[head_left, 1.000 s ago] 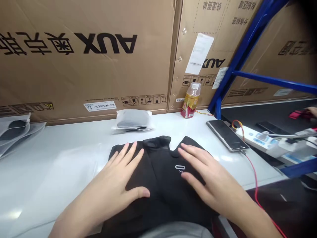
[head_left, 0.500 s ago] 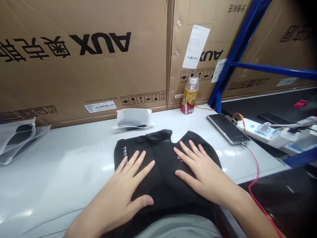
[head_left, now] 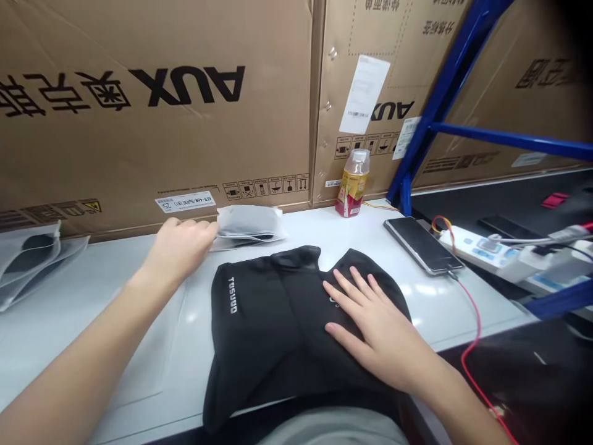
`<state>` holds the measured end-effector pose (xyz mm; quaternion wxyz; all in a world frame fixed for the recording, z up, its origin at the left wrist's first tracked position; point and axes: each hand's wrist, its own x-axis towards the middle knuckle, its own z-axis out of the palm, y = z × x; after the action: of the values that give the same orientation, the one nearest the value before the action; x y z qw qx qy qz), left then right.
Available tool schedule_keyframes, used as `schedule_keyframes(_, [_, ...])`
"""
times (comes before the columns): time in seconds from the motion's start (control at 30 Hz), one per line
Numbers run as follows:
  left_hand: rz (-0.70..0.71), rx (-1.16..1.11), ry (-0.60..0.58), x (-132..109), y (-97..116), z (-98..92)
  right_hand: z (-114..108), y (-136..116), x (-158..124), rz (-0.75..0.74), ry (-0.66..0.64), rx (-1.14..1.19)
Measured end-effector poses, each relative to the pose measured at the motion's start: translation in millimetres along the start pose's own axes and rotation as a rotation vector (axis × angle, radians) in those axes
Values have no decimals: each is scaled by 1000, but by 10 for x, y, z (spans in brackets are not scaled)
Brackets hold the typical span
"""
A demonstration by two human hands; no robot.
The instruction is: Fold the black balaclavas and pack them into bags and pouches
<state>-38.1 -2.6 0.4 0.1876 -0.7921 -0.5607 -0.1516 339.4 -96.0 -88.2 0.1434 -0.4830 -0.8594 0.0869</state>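
Observation:
A black garment [head_left: 259,334] with white "TUSUUO" lettering lies in front of me, folded, its lower edge hanging toward my lap. My right hand [head_left: 370,321] rests flat on its right half, fingers spread. My left hand [head_left: 183,247] is off the garment, beyond its upper left corner. Its fingers are curled closed at the left edge of a stack of frosted plastic pouches [head_left: 252,224] with dark contents. What they grip, if anything, is hidden. Under my left forearm a clear plastic sheet or bag [head_left: 143,371] lies on the white table [head_left: 199,377].
More frosted pouches [head_left: 28,259] lie at the left. Large cardboard boxes [head_left: 152,142] wall off the back. A drink bottle [head_left: 353,183], a phone [head_left: 422,245] on a red cable [head_left: 477,327] and a power strip [head_left: 479,247] are rightward, near a blue rack frame [head_left: 426,117].
My left hand has lifted off the garment and moved up and left to the pouch stack, its fingers now curled. My right hand stays flat on the garment.

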Motion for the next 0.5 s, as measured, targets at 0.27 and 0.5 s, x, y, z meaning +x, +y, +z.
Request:
schedule_keyframes(0.27, [230,-65,173,-806,977,-516,-116,-168,-18,-230,249,69])
schedule_keyframes(0.5, [264,-367,167,-1624,1347,-299,-223,-724,117,-634,440,128])
